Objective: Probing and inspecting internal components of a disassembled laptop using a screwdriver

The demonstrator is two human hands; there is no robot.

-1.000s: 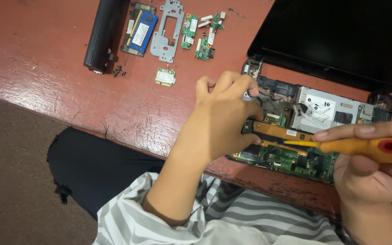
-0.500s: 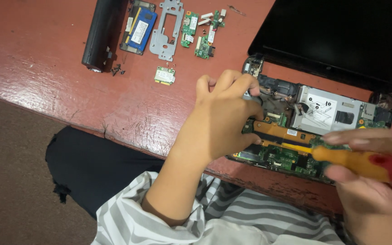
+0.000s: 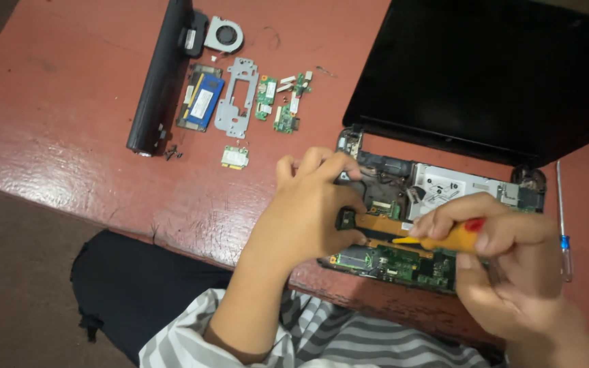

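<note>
opened laptop base (image 3: 438,225) at table's (image 3: 69,136) near edge, its left part hidden by left hand (image 3: 315,204), fingers curled down on the boards. right hand (image 3: 506,266) grips yellow screwdriver (image 3: 444,238), tip hard to make out. black lid (image 3: 499,75) cut off top/right.

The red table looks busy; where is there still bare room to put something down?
The table is bare left of the long black battery, and in a strip between the small green card and the near edge. It is crowded among the parts beside the fan, and around the opened laptop, where the left hand and right hand work.
</note>
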